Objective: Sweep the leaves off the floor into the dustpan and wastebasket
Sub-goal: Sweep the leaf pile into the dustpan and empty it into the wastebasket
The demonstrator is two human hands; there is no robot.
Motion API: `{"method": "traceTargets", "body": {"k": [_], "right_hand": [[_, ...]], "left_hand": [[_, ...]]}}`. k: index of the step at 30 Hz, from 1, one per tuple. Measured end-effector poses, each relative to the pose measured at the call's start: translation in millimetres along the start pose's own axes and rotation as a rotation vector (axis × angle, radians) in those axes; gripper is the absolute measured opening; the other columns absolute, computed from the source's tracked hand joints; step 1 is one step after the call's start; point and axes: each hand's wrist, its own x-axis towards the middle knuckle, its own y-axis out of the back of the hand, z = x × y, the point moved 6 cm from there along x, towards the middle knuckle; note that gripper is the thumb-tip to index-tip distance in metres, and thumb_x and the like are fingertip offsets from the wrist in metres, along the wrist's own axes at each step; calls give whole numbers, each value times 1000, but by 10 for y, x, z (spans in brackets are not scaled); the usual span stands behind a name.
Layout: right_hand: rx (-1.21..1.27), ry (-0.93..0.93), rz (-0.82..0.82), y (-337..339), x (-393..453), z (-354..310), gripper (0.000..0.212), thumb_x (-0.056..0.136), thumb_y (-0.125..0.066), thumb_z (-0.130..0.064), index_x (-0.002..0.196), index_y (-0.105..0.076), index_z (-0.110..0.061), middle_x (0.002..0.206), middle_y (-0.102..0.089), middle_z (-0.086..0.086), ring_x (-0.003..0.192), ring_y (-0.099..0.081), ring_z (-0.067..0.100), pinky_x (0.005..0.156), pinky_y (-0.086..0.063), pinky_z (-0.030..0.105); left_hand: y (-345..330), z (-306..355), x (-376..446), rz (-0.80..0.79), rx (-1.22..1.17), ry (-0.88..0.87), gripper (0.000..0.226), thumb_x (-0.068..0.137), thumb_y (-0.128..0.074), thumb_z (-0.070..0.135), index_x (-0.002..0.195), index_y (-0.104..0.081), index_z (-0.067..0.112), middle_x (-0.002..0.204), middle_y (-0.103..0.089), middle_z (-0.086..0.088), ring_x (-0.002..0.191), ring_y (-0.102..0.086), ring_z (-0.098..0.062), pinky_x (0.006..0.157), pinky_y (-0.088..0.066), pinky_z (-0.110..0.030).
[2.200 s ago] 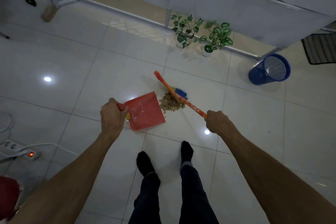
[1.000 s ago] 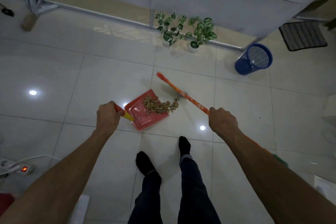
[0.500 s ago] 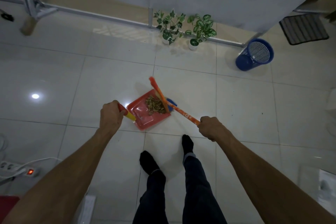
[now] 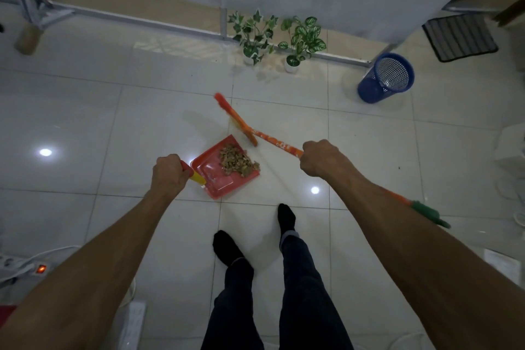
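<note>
Left grip: the left hand (image 4: pixel 170 174) is clenched round the dustpan's handle, knuckles up, at the pan's near-left end.
Right grip: the right hand (image 4: pixel 321 158) is clenched round the broom (image 4: pixel 272 140) partway along its orange stick; the green end of the stick juts out behind the right forearm.
Dustpan: the red dustpan (image 4: pixel 218 182) lies between the two hands, just right of the left grip, its open edge turned toward the right.
Leaves: a brown heap of leaves (image 4: pixel 236 161) sits inside the pan on its far-right part, reaching the open edge; it lies between the grips, nearer the left one, and touches neither.
Broom head: the orange head is left of and beyond the right grip, just past the pan's far corner and apart from the heap; whether its bristles touch the floor (image 4: pixel 142 111) cannot be told.
Wastebasket: the blue wastebasket (image 4: pixel 385 77) stands well apart from both grips, far right by the wall.
Feet: two feet in dark socks stand on the white tiles, nearer than the pan.
Plants: two small plants (image 4: pixel 277 35) stand by the wall beyond the broom head.
Power strip: a power strip (image 4: pixel 20 266) with a lit switch lies at the lower left.
</note>
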Motion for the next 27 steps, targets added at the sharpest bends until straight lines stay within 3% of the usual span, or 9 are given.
{"method": "traceTargets", "body": {"k": [6,10,15,27], "right_hand": [[-68,-35,42,-55,-47,130,28,98,-50,-16,124,-59,-11,95,-45,5,103,-63,30,73,-47,36],[-34,-95,-77,-320,-83,250,25,96,-53,-15,119,-59,-9,84,-46,3,82,-59,24,70,-49,34],[72,-112,-238,-529,-167,308,12,97,-49,-12,104,-57,-6,80,-54,8,55,-54,17,47,-45,27],[80,-73,-273,-52,-201,400,23,99,-45,-15,104,-63,-2,65,-59,9,44,-48,19,46,-41,25]], "left_hand": [[-23,-38,-32,19,16,-16,23,88,-73,10,102,-69,-6,98,-71,-24,96,-66,-41,78,-50,-39],[-9,-108,-27,21,34,-18,22,88,-72,10,104,-68,-5,99,-69,-23,95,-65,-40,78,-50,-38],[16,-151,-49,11,47,-9,21,89,-72,10,103,-67,-4,97,-69,-23,92,-66,-39,77,-51,-38],[78,-114,-148,91,-87,13,15,87,-73,6,97,-70,-5,91,-71,-21,87,-67,-37,82,-55,-43]]}}
